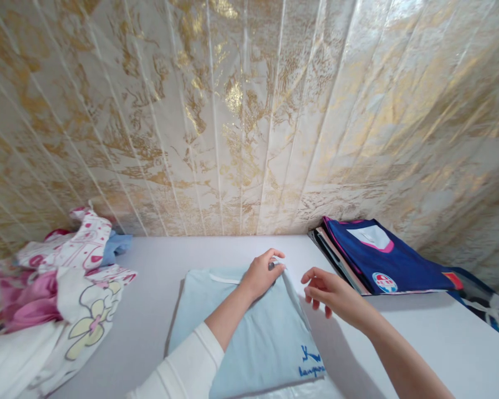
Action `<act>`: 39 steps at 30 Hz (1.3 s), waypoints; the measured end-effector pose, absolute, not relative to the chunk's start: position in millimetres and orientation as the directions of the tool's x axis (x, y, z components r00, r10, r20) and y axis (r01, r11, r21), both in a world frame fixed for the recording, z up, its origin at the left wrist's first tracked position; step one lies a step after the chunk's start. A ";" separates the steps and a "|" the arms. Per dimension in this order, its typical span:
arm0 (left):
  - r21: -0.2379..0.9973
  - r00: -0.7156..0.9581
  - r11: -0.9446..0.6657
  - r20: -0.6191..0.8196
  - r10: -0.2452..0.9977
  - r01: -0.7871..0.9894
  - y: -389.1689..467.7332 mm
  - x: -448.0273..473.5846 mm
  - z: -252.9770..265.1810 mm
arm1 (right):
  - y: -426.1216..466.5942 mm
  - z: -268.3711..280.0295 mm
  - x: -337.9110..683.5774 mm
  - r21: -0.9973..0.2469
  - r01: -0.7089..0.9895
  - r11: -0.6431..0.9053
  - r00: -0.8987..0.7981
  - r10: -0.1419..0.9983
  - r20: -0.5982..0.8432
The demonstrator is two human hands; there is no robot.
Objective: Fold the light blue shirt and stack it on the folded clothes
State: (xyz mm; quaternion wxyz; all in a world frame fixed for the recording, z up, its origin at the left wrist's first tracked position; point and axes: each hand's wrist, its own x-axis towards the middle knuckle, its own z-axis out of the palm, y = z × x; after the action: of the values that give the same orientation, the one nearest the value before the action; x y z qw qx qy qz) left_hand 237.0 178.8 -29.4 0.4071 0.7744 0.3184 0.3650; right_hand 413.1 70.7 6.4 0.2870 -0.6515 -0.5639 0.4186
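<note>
A folded light-blue shirt (270, 338) lies flat on the white table, with dark-blue printing at its near right corner. My left hand (261, 277) reaches across it to the far right corner, thumb and fingers pinched on the edge of the cloth. A small dark grey spot shows between those fingers, too small to identify. Just right of the shirt's right edge, my right hand (326, 291) hovers with its fingers loosely bent and apart, touching nothing.
A loose heap of clothes (83, 310), pink, white and printed, lies at the left. At the back right sits a stack of folded garments topped by a navy one (403, 266), with another dark item beside it. A gold-patterned curtain (233, 138) hangs behind the table (158, 255).
</note>
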 end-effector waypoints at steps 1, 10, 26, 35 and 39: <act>0.866 0.528 -0.462 0.306 0.793 0.191 178.6 237.7 -30.4 | 76.5 8.3 412.1 -0.858 0.484 -0.170 0.025 0.983 -0.181; 0.878 0.505 -0.450 0.316 0.803 0.166 178.9 239.0 -29.3 | 115.1 -3.1 405.5 -0.943 0.291 -0.163 -0.021 0.984 -0.176; 0.896 0.471 -0.442 0.375 0.799 0.036 176.7 238.5 -22.2 | 109.4 -3.9 390.1 -0.983 -0.090 -0.162 -0.068 0.985 -0.156; 0.867 0.453 -0.477 0.370 0.811 0.146 175.7 237.9 -20.1 | 121.2 -6.9 396.9 -0.986 0.077 -0.149 -0.105 0.982 -0.156; 0.847 0.477 -0.483 0.337 0.811 0.223 175.6 238.3 -24.4 | 125.3 -11.5 405.4 -0.967 0.238 -0.089 -0.013 0.995 -0.094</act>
State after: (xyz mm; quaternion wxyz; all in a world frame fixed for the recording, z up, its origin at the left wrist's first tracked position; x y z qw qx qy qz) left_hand 238.3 175.6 -24.4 0.3816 0.7701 0.3358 0.3854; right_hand 405.4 125.3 -11.5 0.4071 -0.5726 -0.5385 0.4653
